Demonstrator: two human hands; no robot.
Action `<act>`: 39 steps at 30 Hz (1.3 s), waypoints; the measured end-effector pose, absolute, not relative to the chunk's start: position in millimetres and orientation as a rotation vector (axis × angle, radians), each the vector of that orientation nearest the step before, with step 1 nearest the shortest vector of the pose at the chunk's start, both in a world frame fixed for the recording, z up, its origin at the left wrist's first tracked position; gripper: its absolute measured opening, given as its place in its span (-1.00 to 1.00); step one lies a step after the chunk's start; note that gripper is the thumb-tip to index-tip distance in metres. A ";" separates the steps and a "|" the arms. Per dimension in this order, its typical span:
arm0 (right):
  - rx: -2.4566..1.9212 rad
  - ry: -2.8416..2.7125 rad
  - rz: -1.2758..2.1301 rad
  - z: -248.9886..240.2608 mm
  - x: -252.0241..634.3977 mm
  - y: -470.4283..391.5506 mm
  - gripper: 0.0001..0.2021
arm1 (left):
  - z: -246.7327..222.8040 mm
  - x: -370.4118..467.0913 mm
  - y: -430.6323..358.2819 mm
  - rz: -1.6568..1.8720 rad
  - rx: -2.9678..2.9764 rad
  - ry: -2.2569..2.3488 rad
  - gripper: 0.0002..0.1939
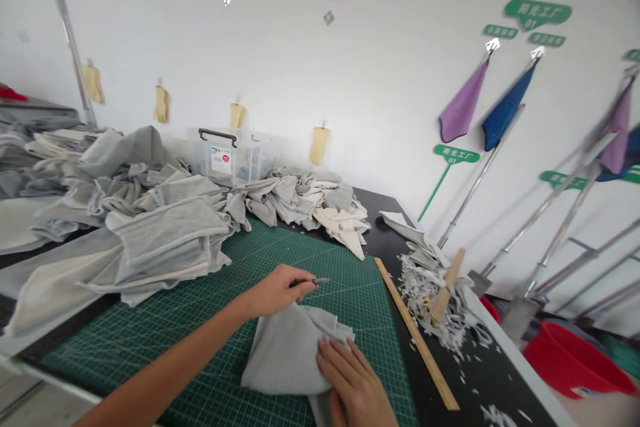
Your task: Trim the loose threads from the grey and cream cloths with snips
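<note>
Currently, the gray cloth (287,357) lies at the lower centre of the frame on a green mat (357,290). The right hand (353,380) rests on it, fingers slightly spread; the left hand (280,288) pinches a small pointed tool (323,280). Piled cloths (167,237) sit centre-left.

Matt, soft-looking cloth (285,357), smooth cutting mat (300,252)
On my feed, the strip (416,333) looks like plain wood, the box (240,163) clear, shiny plastic, the bucket (570,360) smooth plastic, the poles (480,177) bright metal.
</note>
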State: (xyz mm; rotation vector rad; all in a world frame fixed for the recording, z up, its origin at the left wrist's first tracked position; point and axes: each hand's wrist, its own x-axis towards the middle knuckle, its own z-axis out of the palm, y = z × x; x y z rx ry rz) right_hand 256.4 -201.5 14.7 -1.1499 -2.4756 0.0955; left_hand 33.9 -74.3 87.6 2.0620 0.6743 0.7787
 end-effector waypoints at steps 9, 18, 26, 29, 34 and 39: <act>-1.393 -1.814 0.373 42.1 282.0 -212.8 -0.68 | 59.1 47.5 -90.5 0.639 2.289 0.511 -0.73; -1.327 -1.294 0.655 13.1 290.0 -131.7 -0.72 | 63.3 30.1 -101.8 0.478 2.440 0.365 -0.76; -1.359 -1.266 0.814 -13.8 293.5 -132.8 -0.74 | 67.6 34.0 -117.2 0.340 2.678 0.442 -0.72; -1.367 -1.197 0.838 -16.1 296.0 -126.4 -0.74 | 70.1 40.5 -121.2 0.323 2.718 0.449 -0.76; -1.319 -1.124 0.909 -18.0 301.0 -122.1 -0.75 | 80.5 59.7 -125.6 0.369 2.738 0.481 -0.72; -1.276 -1.091 0.922 -15.6 300.4 -125.9 -0.79 | 81.4 68.9 -128.7 0.318 2.780 0.438 -0.75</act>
